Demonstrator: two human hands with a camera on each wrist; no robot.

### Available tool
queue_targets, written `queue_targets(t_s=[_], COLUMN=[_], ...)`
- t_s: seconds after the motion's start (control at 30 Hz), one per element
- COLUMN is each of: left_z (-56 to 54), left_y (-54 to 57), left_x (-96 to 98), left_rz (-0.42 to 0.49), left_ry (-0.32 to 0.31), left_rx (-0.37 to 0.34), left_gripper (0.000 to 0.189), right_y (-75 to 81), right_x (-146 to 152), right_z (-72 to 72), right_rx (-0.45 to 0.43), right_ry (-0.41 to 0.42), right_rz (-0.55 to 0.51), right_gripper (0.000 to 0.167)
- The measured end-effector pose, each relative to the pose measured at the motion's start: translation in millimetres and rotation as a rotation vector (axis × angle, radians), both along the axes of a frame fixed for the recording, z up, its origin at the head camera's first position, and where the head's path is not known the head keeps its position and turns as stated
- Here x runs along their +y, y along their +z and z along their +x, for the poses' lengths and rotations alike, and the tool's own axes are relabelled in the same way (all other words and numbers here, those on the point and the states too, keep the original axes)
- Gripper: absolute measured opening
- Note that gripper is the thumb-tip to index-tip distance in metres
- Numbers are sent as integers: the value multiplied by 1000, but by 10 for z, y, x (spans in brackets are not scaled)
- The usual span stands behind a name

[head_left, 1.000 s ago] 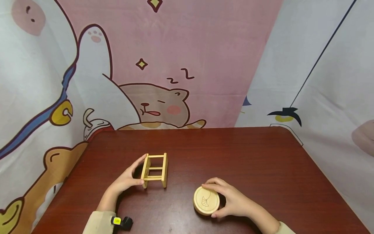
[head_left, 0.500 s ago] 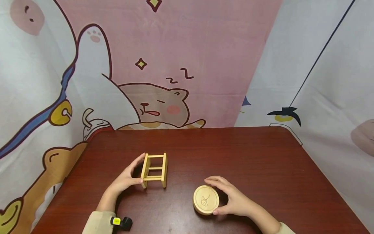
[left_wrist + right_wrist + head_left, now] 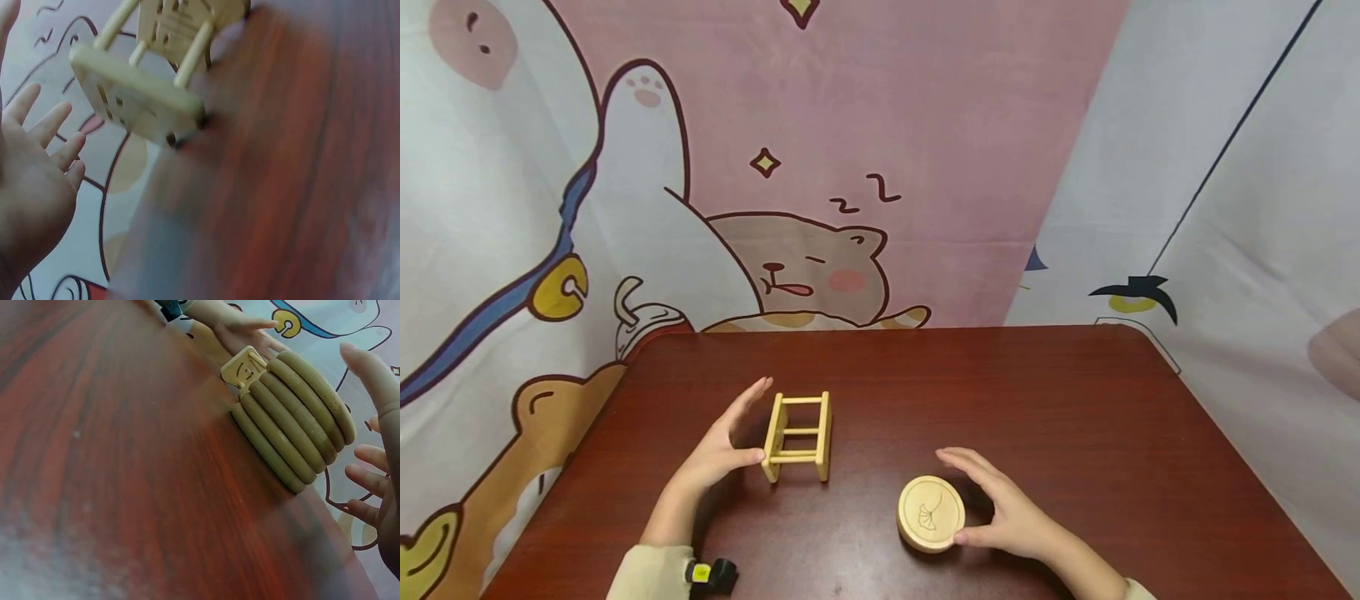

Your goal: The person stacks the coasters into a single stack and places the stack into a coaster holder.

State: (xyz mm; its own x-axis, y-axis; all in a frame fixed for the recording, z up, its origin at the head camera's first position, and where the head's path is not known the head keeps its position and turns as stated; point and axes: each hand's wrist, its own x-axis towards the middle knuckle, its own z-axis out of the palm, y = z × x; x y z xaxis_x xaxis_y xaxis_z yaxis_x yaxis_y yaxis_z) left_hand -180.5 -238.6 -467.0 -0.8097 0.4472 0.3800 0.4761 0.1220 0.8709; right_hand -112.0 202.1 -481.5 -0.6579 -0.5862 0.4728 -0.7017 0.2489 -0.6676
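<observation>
In the head view, a small pale wooden rack (image 3: 824, 437) with two side panels joined by rods stands left of centre on the table. My left hand (image 3: 717, 450) is spread beside its left panel, thumb tip at the near corner; I cannot tell whether it touches. A stack of round wooden coasters (image 3: 931, 514), the top one engraved with a ginkgo leaf, lies right of the rack. My right hand (image 3: 1011, 512) is beside the stack, thumb at its edge and fingers extended away from it. The right wrist view shows several coasters (image 3: 294, 419) piled up.
The reddish-brown table (image 3: 1037, 400) reaches back to a cartoon-printed cloth (image 3: 955, 167) that hangs behind and along its sides. A black wrist device (image 3: 722, 575) with a yellow label is at the left sleeve.
My right fingers have come off the coaster stack and spread outward. The left fingers have moved away from the rack, opening wider. Rack and stack stay in place.
</observation>
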Motion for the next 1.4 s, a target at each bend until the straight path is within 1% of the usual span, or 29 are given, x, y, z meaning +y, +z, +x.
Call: queue_targets(t_s=[0.2,0.37,0.43,0.53,0.6,0.67,0.73,0.83,0.9,1.0,1.13,1.3,1.4], left_z=[72,144,177,242,286,330,368,418,452,495,537,589,618], left_y=[196,312,350,411,447,472,495,518,531,532,510,462,436], left_x=[165,324,390,487,545,599,652,732,784,863,971,1102,1171], left_rz=[30,55,64,65,47,36,21,15,-3,-26,-39,-49,-63], left_ry=[-30,-72,-92,-110,-106,-106,-103,-112,-112,-112,-121,-154,-171], left_rx=[57,113,119,101,85,78,81,80,79,74,67,68,61], left_gripper=[98,100,100,100,101,100,100,100,100,100,99,98,98], right_y=[-15,-34,-37,-41,-39,26,34,27,-54,-81,-109,-133,-134], right_x=[10,11,14,18,25,10,15,20,43,47,33,13,3], right_z=[43,57,67,89,103,143,161,187,178,204,236,275,301], right_rx=[-25,-23,-24,-37,-46,-54,-54,-57,-60,-87,-90,-78,-93], right_ry=[-32,-49,-47,-52,-63,-74,-83,-98,-108,-110,-96,-127,-148], right_rz=[34,53,57,68,78,83,85,92,97,92,71,86,100], right_gripper=[93,98,100,102,103,103,105,105,105,104,102,103,104])
